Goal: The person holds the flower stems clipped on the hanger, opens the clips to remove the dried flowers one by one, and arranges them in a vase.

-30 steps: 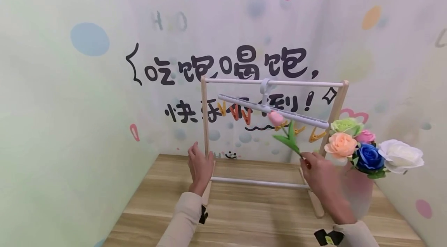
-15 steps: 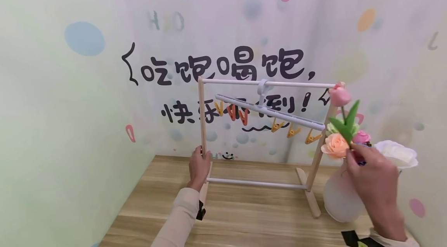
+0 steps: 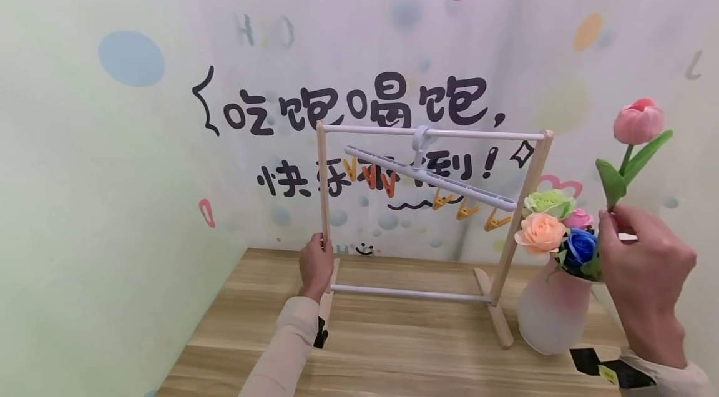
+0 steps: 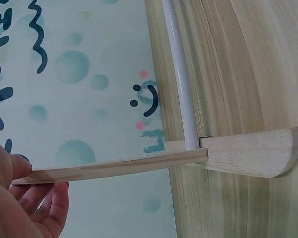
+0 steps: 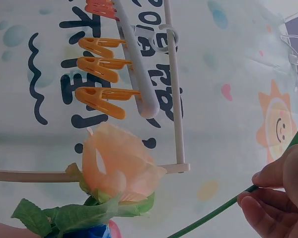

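Note:
A pink artificial tulip (image 3: 638, 122) with green leaves stands upright in my right hand (image 3: 646, 259), which pinches its stem between thumb and fingers. In the right wrist view, the green stem (image 5: 208, 216) runs down past the fingertips. My left hand (image 3: 316, 264) grips the left post (image 4: 114, 167) of a wooden rack, thumb on one side and fingers on the other. From the rack's top bar (image 3: 477, 135) hangs a pale grey clip hanger (image 3: 429, 177), tilted down to the right. Yellow-orange and red clips (image 3: 387, 185) dangle from it.
A white-pink vase (image 3: 553, 316) with several artificial roses stands right of the rack, just left of my right hand. The peach rose (image 3: 540, 233) is nearest the rack's right post (image 3: 519, 222). A printed wall covering (image 3: 359, 41) rises behind the wooden table (image 3: 404, 347).
My right hand has carried the tulip from in front of the hanger to the right, past the vase. My left hand's fingers have closed round the rack's left post.

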{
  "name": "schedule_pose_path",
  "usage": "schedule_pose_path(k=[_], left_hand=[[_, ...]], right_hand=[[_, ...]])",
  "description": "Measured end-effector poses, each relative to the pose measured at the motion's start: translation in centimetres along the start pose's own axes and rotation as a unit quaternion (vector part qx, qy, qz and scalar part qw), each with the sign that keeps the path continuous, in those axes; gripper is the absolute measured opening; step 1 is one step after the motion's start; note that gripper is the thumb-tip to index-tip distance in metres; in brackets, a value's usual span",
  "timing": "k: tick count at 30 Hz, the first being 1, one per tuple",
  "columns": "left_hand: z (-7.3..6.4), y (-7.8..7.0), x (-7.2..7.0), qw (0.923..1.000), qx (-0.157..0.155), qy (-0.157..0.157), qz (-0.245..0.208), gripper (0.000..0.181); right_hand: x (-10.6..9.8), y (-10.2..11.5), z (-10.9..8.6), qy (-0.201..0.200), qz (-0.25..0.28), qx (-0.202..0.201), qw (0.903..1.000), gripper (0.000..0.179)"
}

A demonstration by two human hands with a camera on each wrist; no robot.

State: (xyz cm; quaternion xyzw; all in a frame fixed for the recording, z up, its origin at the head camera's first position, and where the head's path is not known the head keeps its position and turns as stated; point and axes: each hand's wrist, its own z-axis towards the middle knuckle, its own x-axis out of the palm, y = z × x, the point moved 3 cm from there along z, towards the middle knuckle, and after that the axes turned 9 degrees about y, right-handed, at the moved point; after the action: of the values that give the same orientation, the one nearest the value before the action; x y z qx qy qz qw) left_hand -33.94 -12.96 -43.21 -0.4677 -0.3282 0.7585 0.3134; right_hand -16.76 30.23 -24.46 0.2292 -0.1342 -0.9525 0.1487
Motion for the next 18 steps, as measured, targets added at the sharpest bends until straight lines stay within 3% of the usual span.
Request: schedule_pose_path(k=[12, 18], left_hand=[[0.0, 0.2, 0.0, 1.0, 0.003, -0.004, 0.004, 0.02], [0.0, 0.2, 0.0, 1.0, 0.003, -0.005, 0.005, 0.02]], right_hand=[[2.0, -3.0, -1.1, 0.044, 0.006, 0.034, 0.9984, 0.028], [2.9, -4.5, -1.9, 0.105, -0.036, 0.061, 0.9919, 0.022]])
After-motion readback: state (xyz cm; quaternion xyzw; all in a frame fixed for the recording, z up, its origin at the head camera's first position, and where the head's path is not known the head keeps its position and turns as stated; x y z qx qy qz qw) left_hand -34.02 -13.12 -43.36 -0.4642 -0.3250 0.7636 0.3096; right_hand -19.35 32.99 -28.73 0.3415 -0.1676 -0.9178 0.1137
